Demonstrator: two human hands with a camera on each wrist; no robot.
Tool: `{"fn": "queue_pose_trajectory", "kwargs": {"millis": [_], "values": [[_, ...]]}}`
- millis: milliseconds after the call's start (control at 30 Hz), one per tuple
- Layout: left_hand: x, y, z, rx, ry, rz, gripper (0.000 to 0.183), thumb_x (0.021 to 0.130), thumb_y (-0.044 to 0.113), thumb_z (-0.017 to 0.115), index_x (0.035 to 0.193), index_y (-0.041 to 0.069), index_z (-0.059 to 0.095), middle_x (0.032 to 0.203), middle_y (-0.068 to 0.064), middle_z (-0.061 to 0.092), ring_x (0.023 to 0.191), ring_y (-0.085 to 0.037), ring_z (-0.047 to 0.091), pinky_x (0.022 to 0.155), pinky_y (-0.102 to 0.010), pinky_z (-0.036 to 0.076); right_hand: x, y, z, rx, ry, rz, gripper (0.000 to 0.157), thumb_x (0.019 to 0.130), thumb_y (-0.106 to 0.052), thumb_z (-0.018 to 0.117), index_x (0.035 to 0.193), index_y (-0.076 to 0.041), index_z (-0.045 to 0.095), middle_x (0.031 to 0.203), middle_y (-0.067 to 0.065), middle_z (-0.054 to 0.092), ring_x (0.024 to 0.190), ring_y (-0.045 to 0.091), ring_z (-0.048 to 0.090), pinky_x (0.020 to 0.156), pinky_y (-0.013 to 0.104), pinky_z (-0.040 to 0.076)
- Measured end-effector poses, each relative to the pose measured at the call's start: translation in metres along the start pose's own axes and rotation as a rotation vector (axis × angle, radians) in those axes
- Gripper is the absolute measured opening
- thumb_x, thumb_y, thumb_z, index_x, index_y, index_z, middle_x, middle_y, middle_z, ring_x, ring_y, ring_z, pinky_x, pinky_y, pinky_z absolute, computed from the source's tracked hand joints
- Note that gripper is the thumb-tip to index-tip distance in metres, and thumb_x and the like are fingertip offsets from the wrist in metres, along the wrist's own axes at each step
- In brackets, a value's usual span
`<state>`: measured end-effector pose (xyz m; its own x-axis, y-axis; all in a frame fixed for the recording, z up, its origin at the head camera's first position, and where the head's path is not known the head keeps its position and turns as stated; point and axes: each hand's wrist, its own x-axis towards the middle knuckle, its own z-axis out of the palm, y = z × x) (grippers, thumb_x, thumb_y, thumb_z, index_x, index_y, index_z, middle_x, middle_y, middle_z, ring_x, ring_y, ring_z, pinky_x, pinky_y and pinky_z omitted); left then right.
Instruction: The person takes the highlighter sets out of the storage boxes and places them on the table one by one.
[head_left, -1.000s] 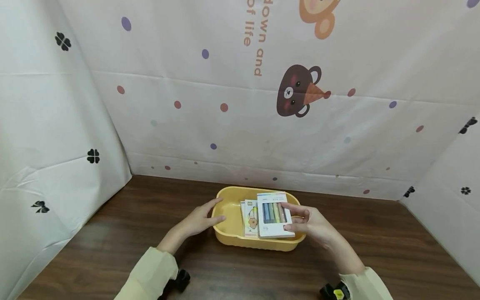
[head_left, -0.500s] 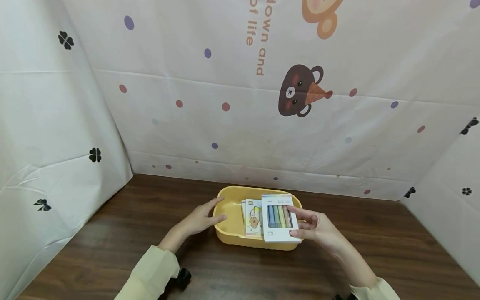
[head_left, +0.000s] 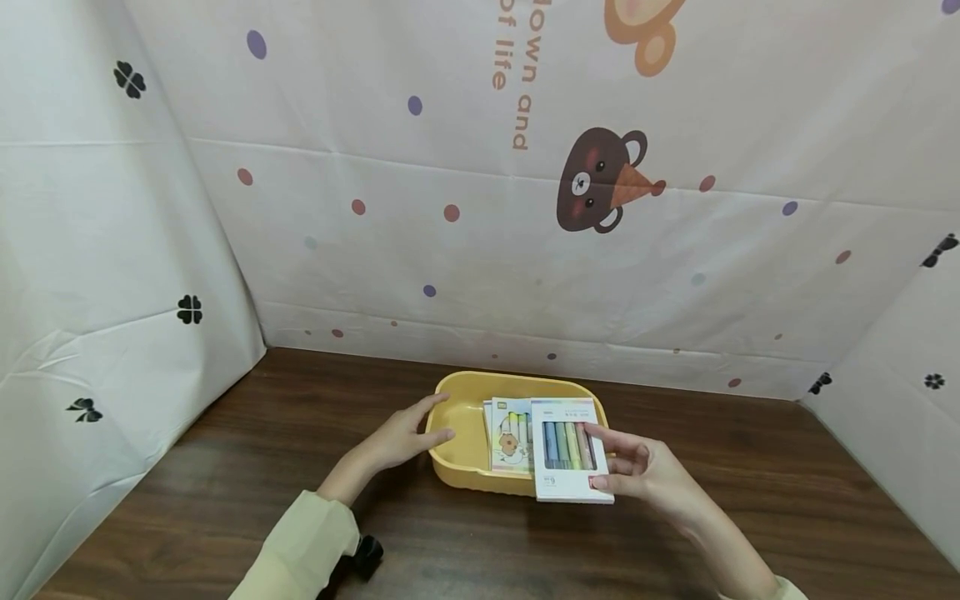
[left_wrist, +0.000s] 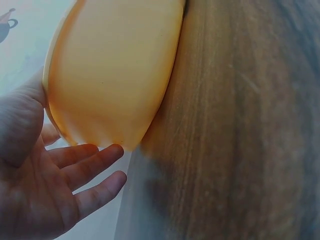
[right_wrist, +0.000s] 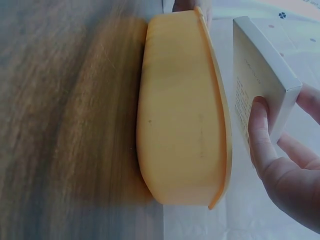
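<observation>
My right hand (head_left: pixel 648 475) pinches a white box of coloured pens (head_left: pixel 570 481), thumb on its front and fingers behind its right side. Through its window show blue, green, yellow and pink pens. In the right wrist view, the box (right_wrist: pixel 262 75) is raised over the rim of a yellow plastic basket (right_wrist: pixel 182 110). A second white box with a flower picture (head_left: pixel 512 446) lies in the basket, partly covered by the held one. At the basket's left end, my left hand (head_left: pixel 401 437) rests on the rim with spread, relaxed fingers; more fingers (left_wrist: pixel 92 165) lie along the outer wall.
The basket stands on a dark brown wooden table (head_left: pixel 315 467), near a white patterned cloth wall (head_left: pixel 360 258) behind. Similar cloth closes off both sides. A black wrist strap (head_left: pixel 366 557) sits at the left cuff.
My right hand has brought the held box toward me and slightly right, so it now overhangs the basket's near rim and uncovers more of the second box. The left hand stays put.
</observation>
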<state>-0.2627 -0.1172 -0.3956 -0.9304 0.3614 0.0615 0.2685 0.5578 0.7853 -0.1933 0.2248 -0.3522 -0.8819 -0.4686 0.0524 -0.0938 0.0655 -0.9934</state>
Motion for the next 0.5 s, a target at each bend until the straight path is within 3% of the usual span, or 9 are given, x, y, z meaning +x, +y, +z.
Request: {"fn": "queue_pose_trajectory", "kwargs": {"millis": [367, 500], "values": [[-0.001, 0.002, 0.0, 0.001, 0.0, -0.008, 0.062, 0.087, 0.032, 0.061, 0.14, 0.014, 0.035, 0.138, -0.018, 0.039, 0.126, -0.036, 0.037, 0.098, -0.053, 0.033, -0.015, 0.002, 0.003, 0.045, -0.038, -0.053, 0.057, 0.08, 0.006, 0.064, 0.132, -0.013, 0.049, 0.109, 0.003, 0.064, 0.09, 0.015, 0.063, 0.072, 0.029, 0.053], [-0.002, 0.001, 0.0, 0.0, 0.001, -0.001, 0.063, 0.087, 0.034, 0.061, 0.14, 0.013, 0.035, 0.137, -0.019, 0.04, 0.125, -0.036, 0.038, 0.097, -0.053, 0.034, -0.019, 0.003, 0.002, 0.006, -0.036, -0.061, 0.059, 0.078, 0.005, 0.065, 0.134, -0.008, 0.047, 0.107, 0.001, 0.065, 0.087, 0.015, 0.063, 0.07, 0.029, 0.053]]}}
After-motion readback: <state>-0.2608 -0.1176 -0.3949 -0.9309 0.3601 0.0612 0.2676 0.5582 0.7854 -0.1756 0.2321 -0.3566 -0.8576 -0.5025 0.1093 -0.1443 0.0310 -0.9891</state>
